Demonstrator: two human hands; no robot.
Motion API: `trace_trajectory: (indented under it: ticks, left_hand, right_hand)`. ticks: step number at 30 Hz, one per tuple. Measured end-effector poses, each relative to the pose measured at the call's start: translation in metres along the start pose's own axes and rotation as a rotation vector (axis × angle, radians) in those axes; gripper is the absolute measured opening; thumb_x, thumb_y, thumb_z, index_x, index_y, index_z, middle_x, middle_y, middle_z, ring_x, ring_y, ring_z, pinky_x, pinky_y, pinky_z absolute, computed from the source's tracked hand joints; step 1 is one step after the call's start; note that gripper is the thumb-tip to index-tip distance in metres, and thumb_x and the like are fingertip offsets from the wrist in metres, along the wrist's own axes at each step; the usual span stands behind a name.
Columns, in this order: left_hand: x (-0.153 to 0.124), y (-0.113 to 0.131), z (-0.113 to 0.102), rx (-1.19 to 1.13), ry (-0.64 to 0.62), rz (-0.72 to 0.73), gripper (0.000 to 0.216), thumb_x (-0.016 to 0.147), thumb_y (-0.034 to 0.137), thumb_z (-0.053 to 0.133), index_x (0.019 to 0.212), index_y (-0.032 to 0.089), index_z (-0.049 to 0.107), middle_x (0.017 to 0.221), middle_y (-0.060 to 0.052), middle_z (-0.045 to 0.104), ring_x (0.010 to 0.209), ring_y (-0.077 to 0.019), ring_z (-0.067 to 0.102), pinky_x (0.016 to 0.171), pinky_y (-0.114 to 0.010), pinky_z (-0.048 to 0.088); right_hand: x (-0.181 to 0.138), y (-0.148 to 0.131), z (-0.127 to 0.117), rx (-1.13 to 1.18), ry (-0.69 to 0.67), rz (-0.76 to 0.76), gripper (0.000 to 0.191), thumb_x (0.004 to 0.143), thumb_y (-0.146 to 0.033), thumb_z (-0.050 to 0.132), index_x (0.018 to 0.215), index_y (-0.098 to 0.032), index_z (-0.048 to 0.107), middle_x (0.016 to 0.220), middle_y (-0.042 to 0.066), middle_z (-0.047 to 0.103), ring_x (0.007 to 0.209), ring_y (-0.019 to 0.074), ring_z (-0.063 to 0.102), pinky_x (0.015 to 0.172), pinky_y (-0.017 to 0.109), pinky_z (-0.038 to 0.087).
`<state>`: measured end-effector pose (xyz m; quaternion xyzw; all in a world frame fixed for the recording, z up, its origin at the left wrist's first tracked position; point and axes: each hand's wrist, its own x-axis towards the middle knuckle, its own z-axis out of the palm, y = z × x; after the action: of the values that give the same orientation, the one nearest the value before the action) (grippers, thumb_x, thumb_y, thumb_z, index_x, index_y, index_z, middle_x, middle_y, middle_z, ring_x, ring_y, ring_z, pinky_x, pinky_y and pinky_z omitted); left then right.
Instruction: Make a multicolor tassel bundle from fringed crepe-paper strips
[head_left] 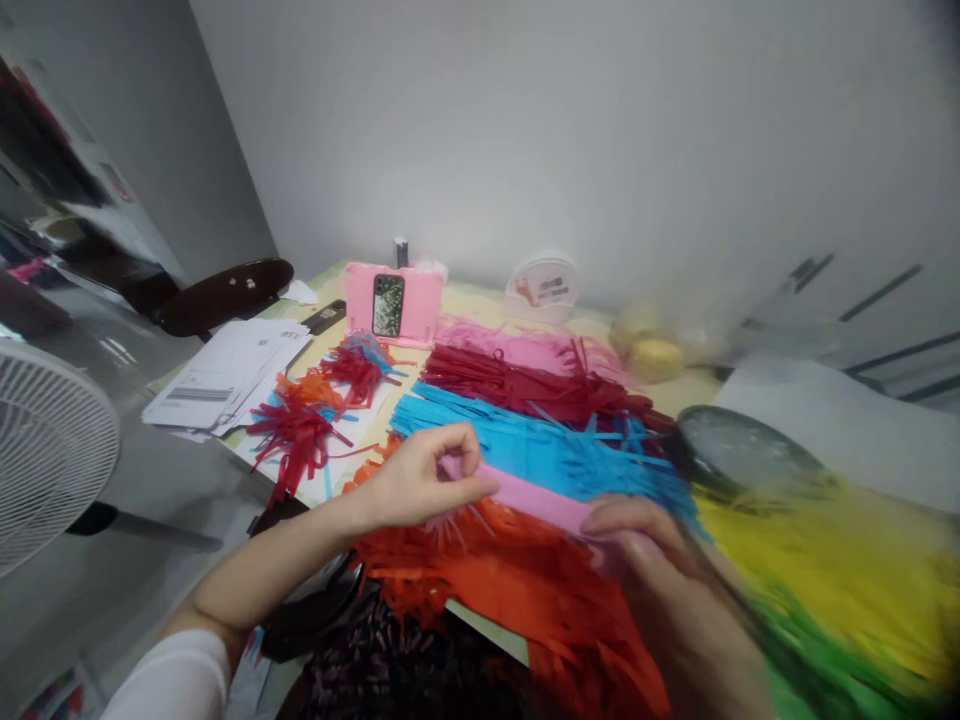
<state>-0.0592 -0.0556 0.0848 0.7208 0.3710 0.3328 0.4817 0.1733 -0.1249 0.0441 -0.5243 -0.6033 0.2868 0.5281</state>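
A pink strip of fringed paper [529, 498] is stretched between my two hands above the table. My left hand [431, 478] pinches its left end between thumb and fingers, with thin pink fringes hanging below. At the other end, my right hand [637, 535] grips the strip; this hand is partly blurred. Beneath the strip lies orange fringed paper [517, 570], draped over the table's front edge. Just beyond my hands spreads blue fringed paper [525, 445], then dark red fringed paper [525, 383] and a pink fringed pile [517, 345].
Red, orange and blue tassels [304, 430] lie at the left near stacked papers [232, 375]. A pink case with a phone [388, 305] stands behind. Yellow fringed paper [832, 560], green fringed paper [810, 640] and a dark round object [750, 450] are right. A fan [52, 450] stands left.
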Motion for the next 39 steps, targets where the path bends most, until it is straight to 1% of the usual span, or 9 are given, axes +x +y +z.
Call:
trace_trajectory:
  ticks: [4,8,14,20,23,26,32,35,39]
  left_hand:
    - [0.002,0.002,-0.006,0.215,-0.105,0.068,0.02,0.089,0.029,0.062,0.103,0.016,0.064,0.089,-0.003,0.067,0.077,-0.0123,0.057,0.071,-0.022,0.042]
    - [0.006,-0.001,-0.009,0.286,-0.181,0.084,0.019,0.092,0.03,0.058,0.088,0.014,0.068,0.089,-0.005,0.071,0.083,-0.0142,0.062,0.076,-0.022,0.043]
    - [0.002,0.004,-0.007,0.1,-0.269,-0.032,0.018,0.093,0.03,0.056,0.088,0.015,0.063,0.077,-0.002,0.069,0.071,-0.012,0.063,0.068,-0.021,0.046]
    - [0.002,-0.008,0.001,-0.285,-0.149,-0.173,0.026,0.087,0.035,0.064,0.096,0.012,0.07,0.069,-0.002,0.067,0.057,-0.0105,0.061,0.06,-0.022,0.05]
    - [0.003,-0.014,0.002,-0.368,-0.166,-0.15,0.03,0.085,0.034,0.067,0.103,0.011,0.075,0.075,-0.005,0.071,0.063,-0.0116,0.064,0.067,-0.023,0.052]
    - [0.004,-0.018,0.0,-0.463,-0.183,-0.1,0.027,0.083,0.034,0.07,0.095,0.012,0.078,0.078,-0.008,0.072,0.065,-0.0124,0.064,0.07,-0.025,0.052]
    - [0.003,-0.019,-0.001,-0.378,-0.179,0.037,0.024,0.084,0.034,0.068,0.083,0.012,0.077,0.078,-0.009,0.07,0.07,-0.0143,0.063,0.071,-0.026,0.051]
    - [0.002,-0.014,-0.001,-0.364,-0.182,0.021,0.027,0.085,0.037,0.066,0.077,0.011,0.069,0.072,-0.006,0.067,0.066,-0.0126,0.06,0.067,-0.024,0.049]
    - [0.001,-0.004,0.0,-0.196,-0.149,-0.01,0.021,0.088,0.032,0.063,0.096,0.014,0.064,0.068,0.0,0.064,0.062,-0.011,0.058,0.063,-0.022,0.046]
  right_hand:
    - [0.001,-0.011,-0.001,-0.179,-0.019,-0.099,0.013,0.086,-0.033,0.063,0.076,-0.026,0.069,0.074,0.0,0.071,0.068,0.0171,0.066,0.065,0.024,0.053]
    - [0.002,-0.01,-0.001,-0.301,-0.059,-0.054,0.025,0.084,-0.039,0.064,0.102,-0.026,0.074,0.1,0.004,0.077,0.088,0.0217,0.072,0.076,0.028,0.056]
    - [0.004,-0.01,-0.001,-0.193,-0.144,0.133,0.025,0.081,-0.047,0.065,0.072,-0.024,0.069,0.07,0.003,0.072,0.065,0.0193,0.069,0.06,0.026,0.055]
    - [0.003,-0.01,0.001,-0.073,-0.042,0.151,0.022,0.079,-0.044,0.069,0.077,-0.023,0.072,0.069,0.003,0.072,0.061,0.0181,0.069,0.058,0.024,0.057]
    - [0.005,-0.008,0.002,-0.018,-0.015,0.139,0.02,0.078,-0.041,0.07,0.086,-0.024,0.079,0.074,0.005,0.076,0.063,0.0185,0.071,0.06,0.024,0.058]
    - [0.008,-0.007,0.003,0.059,-0.027,0.09,0.014,0.078,-0.034,0.07,0.079,-0.025,0.08,0.072,0.004,0.076,0.062,0.0179,0.071,0.06,0.023,0.058]
    - [0.008,-0.011,0.006,0.063,0.002,0.009,0.014,0.081,-0.025,0.065,0.072,-0.027,0.076,0.067,0.0,0.073,0.06,0.0131,0.069,0.057,0.016,0.054]
    - [0.007,-0.014,0.005,0.01,-0.024,-0.053,0.015,0.083,-0.025,0.064,0.075,-0.027,0.076,0.073,-0.001,0.074,0.065,0.0118,0.07,0.062,0.014,0.054]
    - [0.005,-0.017,0.003,-0.076,-0.029,-0.155,0.014,0.084,-0.025,0.066,0.073,-0.027,0.074,0.074,-0.002,0.074,0.068,0.012,0.07,0.067,0.015,0.055]
